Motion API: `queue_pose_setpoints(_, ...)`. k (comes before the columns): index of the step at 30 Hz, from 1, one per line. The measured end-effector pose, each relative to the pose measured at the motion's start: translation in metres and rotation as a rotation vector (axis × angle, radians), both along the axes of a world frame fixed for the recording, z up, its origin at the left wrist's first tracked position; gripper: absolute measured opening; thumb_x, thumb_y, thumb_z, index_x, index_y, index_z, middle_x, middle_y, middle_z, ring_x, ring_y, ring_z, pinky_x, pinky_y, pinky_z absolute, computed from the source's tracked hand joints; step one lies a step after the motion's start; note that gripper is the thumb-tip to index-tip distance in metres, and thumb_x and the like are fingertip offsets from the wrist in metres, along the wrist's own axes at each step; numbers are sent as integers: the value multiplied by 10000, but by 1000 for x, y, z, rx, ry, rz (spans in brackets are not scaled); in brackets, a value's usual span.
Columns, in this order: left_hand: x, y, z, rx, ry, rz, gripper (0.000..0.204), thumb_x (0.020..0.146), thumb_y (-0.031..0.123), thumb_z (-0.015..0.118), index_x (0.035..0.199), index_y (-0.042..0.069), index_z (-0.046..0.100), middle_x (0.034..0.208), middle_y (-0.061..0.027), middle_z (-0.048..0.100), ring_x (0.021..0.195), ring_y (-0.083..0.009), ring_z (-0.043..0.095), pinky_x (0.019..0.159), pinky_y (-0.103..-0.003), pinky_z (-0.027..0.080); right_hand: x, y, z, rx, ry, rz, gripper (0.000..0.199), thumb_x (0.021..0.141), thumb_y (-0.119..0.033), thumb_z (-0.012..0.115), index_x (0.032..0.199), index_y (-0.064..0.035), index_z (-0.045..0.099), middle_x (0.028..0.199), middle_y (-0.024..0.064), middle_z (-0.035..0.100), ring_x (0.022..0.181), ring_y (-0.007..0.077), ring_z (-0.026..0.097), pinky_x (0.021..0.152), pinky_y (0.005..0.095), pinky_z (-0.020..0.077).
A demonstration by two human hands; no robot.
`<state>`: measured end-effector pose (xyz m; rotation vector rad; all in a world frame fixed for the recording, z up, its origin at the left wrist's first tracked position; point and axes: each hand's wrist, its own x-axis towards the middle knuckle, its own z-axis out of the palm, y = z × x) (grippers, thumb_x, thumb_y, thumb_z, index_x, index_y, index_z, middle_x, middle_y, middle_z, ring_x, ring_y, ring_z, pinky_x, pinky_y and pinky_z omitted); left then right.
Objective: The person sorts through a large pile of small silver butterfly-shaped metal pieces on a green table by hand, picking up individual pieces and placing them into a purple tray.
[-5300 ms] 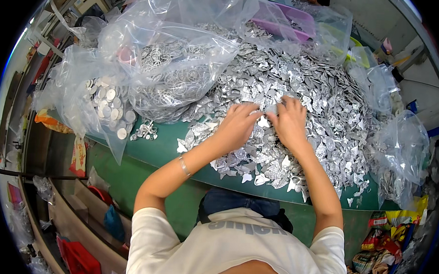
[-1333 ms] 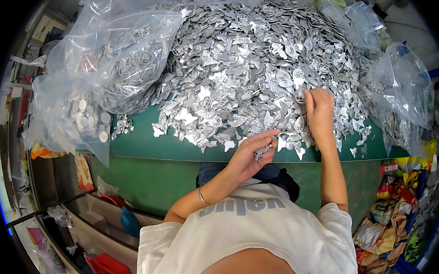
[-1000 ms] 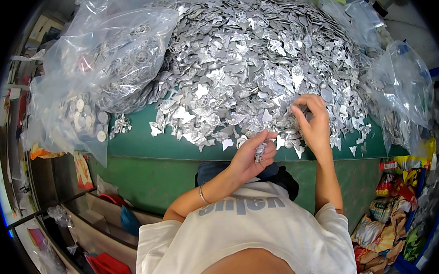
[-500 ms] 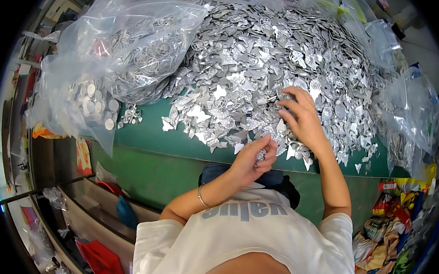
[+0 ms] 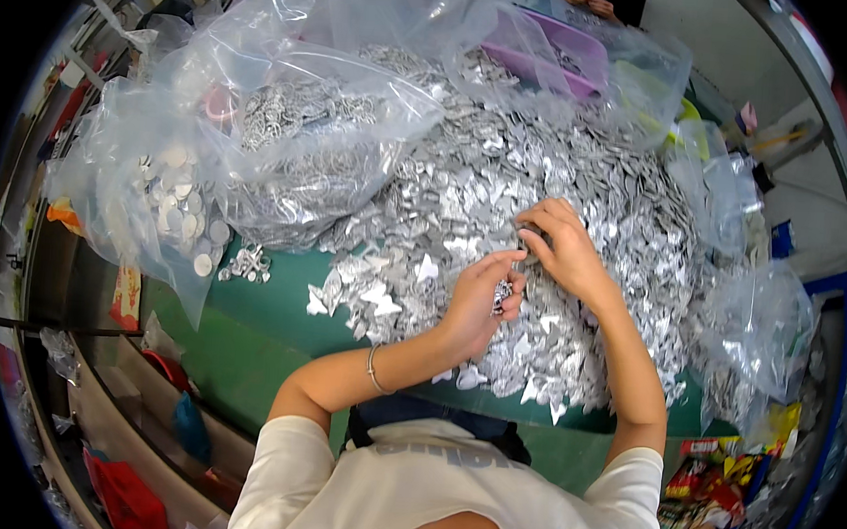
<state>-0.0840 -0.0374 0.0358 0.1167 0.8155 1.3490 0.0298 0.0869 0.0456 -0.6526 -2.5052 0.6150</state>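
Green table (image 5: 268, 304): silver pieces (image 5: 504, 293) in left hand (image 5: 479, 301).

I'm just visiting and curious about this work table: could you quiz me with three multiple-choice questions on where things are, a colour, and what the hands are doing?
1. Where does the clear plastic bag of round discs lie?
A. at the left edge of the table
B. on the person's lap
C. to the right of the right hand

2. What colour is the table top?
A. red
B. green
C. white

3. What is the state of the left hand?
A. flat and empty on the table
B. closed around a small bunch of silver pieces
C. inside a bag

Answers:
1 A: the bag slumps over the table's left side, beside the heap of silver pieces.
2 B: bare green shows below the heap.
3 B: its fingers curl on a silver bunch, while the right hand rests on the heap.
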Motion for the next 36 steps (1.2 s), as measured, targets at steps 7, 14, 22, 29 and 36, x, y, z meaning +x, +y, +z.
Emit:
queue_pose_setpoints(7,-26,14,-14,36,-44,153,229,897,77,427,1100,30,521,756,-17,464,582,-87,390,523,-218,318,-46,6,-23,278,-204,-52,316,657,-121,703,930,-6,593,920,110,531,913,289,479,761,388,374)
queue_pose_setpoints(14,-38,9,-21,12,-124,149,247,896,72,440,1132,20,495,740,-21,450,571,-87,368,498,-221,297,-51,6,-17,93,-171,-122,251,644,-132,738,779,-33,551,801,91,525,829,264,485,790,382,323)
queue_pose_setpoints(22,-47,8,-3,-46,-381,-46,336,961,301,424,1202,74,479,1110,-85,576,1010,-183,568,743,-283,447,-40,-9,30,-516,-5,-20,129,696,-65,711,782,-32,621,795,81,585,764,252,550,732,332,434)
queue_pose_setpoints(29,-50,4,-21,-10,-504,-156,242,941,205,475,1133,67,526,701,-2,423,620,-105,392,561,-240,351,-48,96,13,-41,10,-369,230,754,-116,671,950,-16,601,924,98,614,914,247,546,790,326,421)
queue_pose_setpoints(36,-55,4,-13,36,-483,-152,262,921,128,502,1172,53,525,786,-22,490,672,-100,460,594,-231,376,-50,105,-2,79,-379,-326,314,724,-185,713,960,-17,592,1006,123,541,971,298,503,849,395,367)
